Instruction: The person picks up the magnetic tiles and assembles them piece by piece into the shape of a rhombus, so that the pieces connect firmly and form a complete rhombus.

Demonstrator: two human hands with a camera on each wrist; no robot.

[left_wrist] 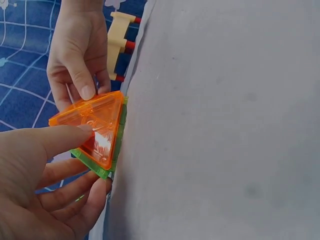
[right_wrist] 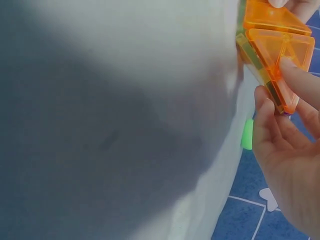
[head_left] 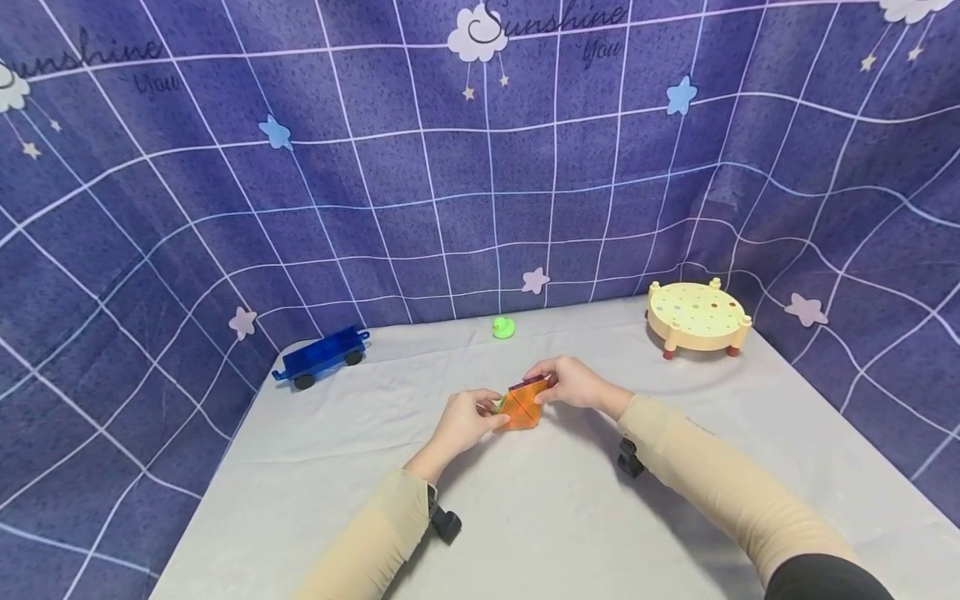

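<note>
Orange translucent triangular tiles (head_left: 522,406) are joined edge to edge between my two hands, above the cloth. My left hand (head_left: 463,423) pinches the left side, its thumb on an orange triangle (left_wrist: 103,135) in the left wrist view. Under that triangle lies a green tile (left_wrist: 92,162). With thumb and fingers my right hand (head_left: 576,386) pinches the other side. In the right wrist view its thumb presses a second orange triangle (right_wrist: 298,47), with a yellowish tile edge (right_wrist: 257,60) alongside. A dark purple edge (head_left: 527,383) shows at the top in the head view.
A blue toy wagon (head_left: 324,354) stands at the back left of the cloth-covered table (head_left: 540,517). Behind my hands sits a small green duck (head_left: 503,327). A cream round toy table with red feet (head_left: 697,312) stands at the back right, before a blue curtain (head_left: 420,208).
</note>
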